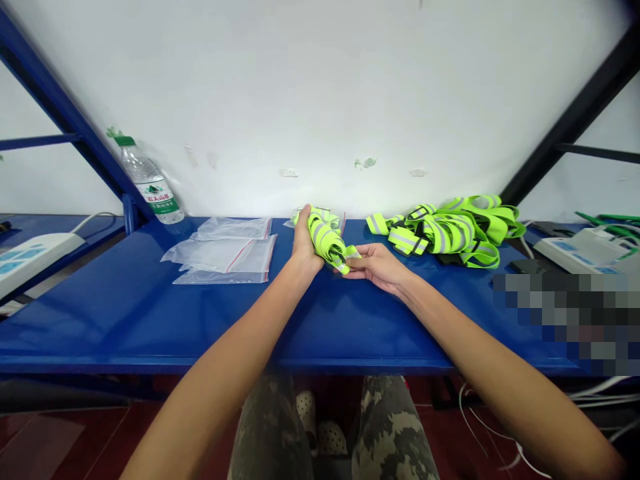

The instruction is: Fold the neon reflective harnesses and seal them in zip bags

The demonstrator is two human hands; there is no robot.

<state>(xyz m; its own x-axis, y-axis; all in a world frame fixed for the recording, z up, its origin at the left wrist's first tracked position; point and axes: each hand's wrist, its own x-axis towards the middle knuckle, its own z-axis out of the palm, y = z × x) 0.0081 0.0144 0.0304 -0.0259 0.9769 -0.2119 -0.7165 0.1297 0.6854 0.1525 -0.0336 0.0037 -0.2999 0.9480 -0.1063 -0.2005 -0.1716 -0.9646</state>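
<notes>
A folded neon-yellow reflective strap (326, 239) with grey stripes is held over the middle of the blue table (125, 313). My left hand (303, 241) is wrapped round the bundle from the left. My right hand (376, 265) pinches the strap's loose end at the lower right. A clear zip bag (295, 217) lies just behind the bundle.
A pile of the same neon straps (447, 230) lies at the right back of the table. Several clear zip bags (225, 255) lie to the left. A water bottle (150, 181) stands at the back left against the wall. White power strips (30, 255) sit on both sides.
</notes>
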